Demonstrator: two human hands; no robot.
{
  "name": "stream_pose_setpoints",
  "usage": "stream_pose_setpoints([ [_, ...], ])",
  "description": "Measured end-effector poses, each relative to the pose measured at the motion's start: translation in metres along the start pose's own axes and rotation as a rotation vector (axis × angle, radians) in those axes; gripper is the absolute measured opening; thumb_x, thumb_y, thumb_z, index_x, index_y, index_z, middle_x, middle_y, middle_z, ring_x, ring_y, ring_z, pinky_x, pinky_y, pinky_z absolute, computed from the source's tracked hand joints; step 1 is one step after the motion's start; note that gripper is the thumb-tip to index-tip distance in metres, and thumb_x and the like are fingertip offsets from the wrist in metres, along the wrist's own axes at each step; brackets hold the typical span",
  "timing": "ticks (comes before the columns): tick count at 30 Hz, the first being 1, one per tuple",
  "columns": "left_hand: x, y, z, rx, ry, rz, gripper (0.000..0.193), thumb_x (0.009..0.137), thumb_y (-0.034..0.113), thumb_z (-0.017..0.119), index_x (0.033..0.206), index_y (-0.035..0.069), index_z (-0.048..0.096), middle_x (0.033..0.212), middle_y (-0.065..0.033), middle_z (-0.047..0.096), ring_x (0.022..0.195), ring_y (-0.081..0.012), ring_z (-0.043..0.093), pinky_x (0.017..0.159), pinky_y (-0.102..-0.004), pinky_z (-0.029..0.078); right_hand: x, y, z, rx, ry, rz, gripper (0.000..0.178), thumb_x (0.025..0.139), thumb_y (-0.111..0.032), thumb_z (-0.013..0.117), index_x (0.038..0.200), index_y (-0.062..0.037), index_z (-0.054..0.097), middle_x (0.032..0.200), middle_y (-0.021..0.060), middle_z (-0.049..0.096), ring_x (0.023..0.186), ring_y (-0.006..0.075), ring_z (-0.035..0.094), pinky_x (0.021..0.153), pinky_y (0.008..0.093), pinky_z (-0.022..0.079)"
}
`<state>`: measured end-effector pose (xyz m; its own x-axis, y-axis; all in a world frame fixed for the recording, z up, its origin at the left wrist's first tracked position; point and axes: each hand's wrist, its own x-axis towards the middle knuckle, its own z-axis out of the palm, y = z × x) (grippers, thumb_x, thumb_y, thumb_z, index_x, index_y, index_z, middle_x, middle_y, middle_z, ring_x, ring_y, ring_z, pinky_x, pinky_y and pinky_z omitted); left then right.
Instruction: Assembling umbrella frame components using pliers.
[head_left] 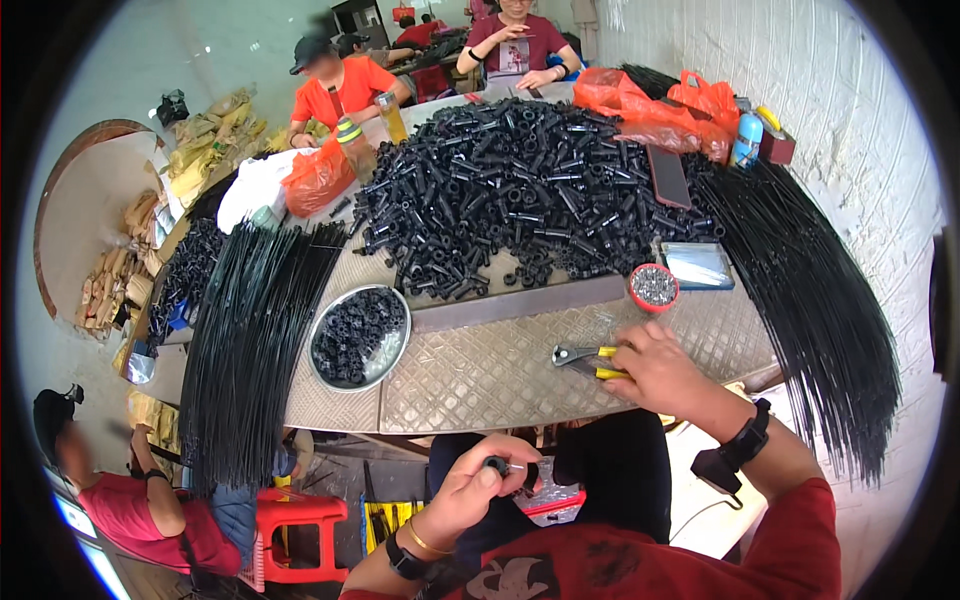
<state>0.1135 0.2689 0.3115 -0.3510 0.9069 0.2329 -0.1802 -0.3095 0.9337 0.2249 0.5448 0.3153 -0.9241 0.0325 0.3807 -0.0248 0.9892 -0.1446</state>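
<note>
My left hand [474,486] is closed near my lap, thumb and fingers around a small black tubular part [496,464]. A thin, pale tip sticks out beside it; its kind is too small to make out. On the patterned tabletop [490,375], my right hand [655,370] has its fingers around the yellow handles of a pair of pliers [572,355]. The pliers' metal jaws point left. Just beyond my right hand stands a red bowl [655,289] of small silvery pieces. To the left is a round metal tray [400,352] with small black rings.
A big heap of black tubular parts [520,190] sits behind a low ledge [520,304]. Bundles of long black cables [255,350] hang at both sides. A phone [668,176] and a blue bottle [746,140] are at the right. Other people sit across the table and at the left.
</note>
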Motion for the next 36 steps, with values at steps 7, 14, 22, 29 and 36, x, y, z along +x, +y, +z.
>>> stream_pose_setpoints([
  [7, 0.014, -0.003, -0.010, 0.015, 0.219, -0.010, 0.064, 0.091, 0.060, 0.035, 0.098, -0.002, 0.049, 0.058, -0.0014, 0.039, 0.050, -0.0116, 0.036, 0.047, -0.0263, 0.031, 0.001, 0.013, 0.011, -0.056, -0.061, -0.075, 0.027, 0.077, -0.031, 0.068, 0.086, -0.0055, 0.062, 0.087, 0.0107, 0.052, 0.087, 0.0293, 0.050, 0.076, 0.0398, 0.041],
  [14, 0.020, -0.004, -0.018, -0.040, 0.307, -0.046, 0.063, 0.092, 0.061, 0.034, 0.092, 0.000, 0.049, 0.057, -0.0007, 0.039, 0.049, -0.0106, 0.035, 0.047, -0.0262, 0.031, 0.013, -0.043, -0.040, 0.122, -0.029, -0.207, 0.020, 0.071, -0.018, 0.069, 0.084, -0.0054, 0.061, 0.109, 0.0094, 0.052, 0.096, 0.0270, 0.054, 0.076, 0.0377, 0.043],
  [22, 0.019, -0.005, -0.009, -0.038, 0.419, -0.104, 0.060, 0.092, 0.060, 0.034, 0.089, 0.001, 0.050, 0.056, -0.0008, 0.039, 0.048, -0.0109, 0.034, 0.047, -0.0266, 0.031, 0.023, -0.060, -0.031, -0.255, 0.143, -0.306, 0.024, 0.077, -0.017, 0.057, 0.097, -0.0102, 0.067, 0.134, 0.0058, 0.043, 0.116, 0.0274, 0.040, 0.089, 0.0422, 0.031],
  [29, 0.017, -0.001, -0.008, -0.046, 0.394, -0.088, 0.055, 0.093, 0.057, 0.034, 0.088, 0.004, 0.048, 0.058, -0.0019, 0.040, 0.048, -0.0118, 0.035, 0.047, -0.0273, 0.031, 0.027, -0.060, -0.028, -0.307, 0.184, -0.358, 0.024, 0.077, -0.021, 0.056, 0.096, -0.0113, 0.068, 0.134, 0.0030, 0.043, 0.113, 0.0246, 0.040, 0.086, 0.0412, 0.031],
  [36, 0.011, -0.003, -0.012, -0.061, 0.276, -0.074, 0.050, 0.093, 0.052, 0.042, 0.092, 0.003, 0.049, 0.058, -0.0030, 0.042, 0.049, -0.0126, 0.038, 0.047, -0.0280, 0.032, 0.020, -0.058, -0.034, -0.223, 0.108, -0.335, 0.022, 0.074, -0.017, 0.061, 0.094, -0.0091, 0.066, 0.125, -0.0001, 0.048, 0.103, 0.0205, 0.045, 0.080, 0.0356, 0.033],
])
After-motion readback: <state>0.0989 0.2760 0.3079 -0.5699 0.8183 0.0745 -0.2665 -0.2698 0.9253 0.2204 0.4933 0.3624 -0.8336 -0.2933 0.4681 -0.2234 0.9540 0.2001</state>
